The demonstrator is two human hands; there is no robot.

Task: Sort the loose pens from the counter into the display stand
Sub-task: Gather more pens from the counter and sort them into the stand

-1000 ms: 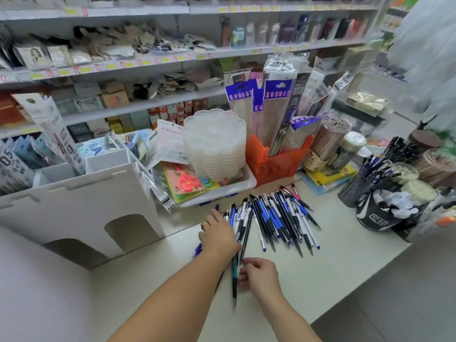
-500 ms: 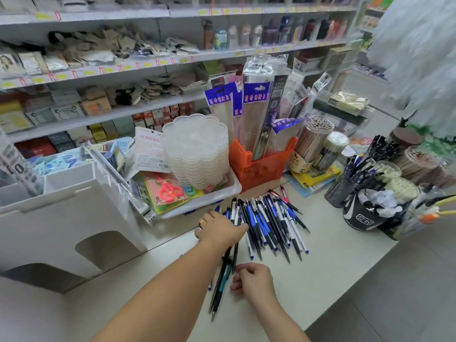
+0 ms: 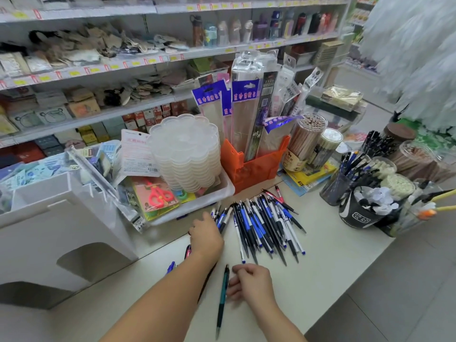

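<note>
With most pens (image 3: 265, 225) fanned loose on the counter (image 3: 320, 262) far from the white stand (image 3: 61, 230) at left, the left hand (image 3: 206, 236) rests curled over several, grip hidden, while the right hand (image 3: 249, 282), fingers bent beside a teal pen (image 3: 223, 296), should pinch it mid-barrel.

Glossy plastic pens (image 3: 261, 228), matt pale counter (image 3: 320, 262), clear plastic palettes (image 3: 185, 154), orange plastic bin (image 3: 256, 166)

I see a stack of clear scalloped trays (image 3: 185, 154) in a white bin (image 3: 197, 206) at the far side of the desk, red scissors (image 3: 158, 196) lying beside them. To the right stands an orange holder (image 3: 254, 166) of long packets, then two clear tubs of pencils (image 3: 306, 141). Stocked shelves (image 3: 98, 70) run behind.
</note>
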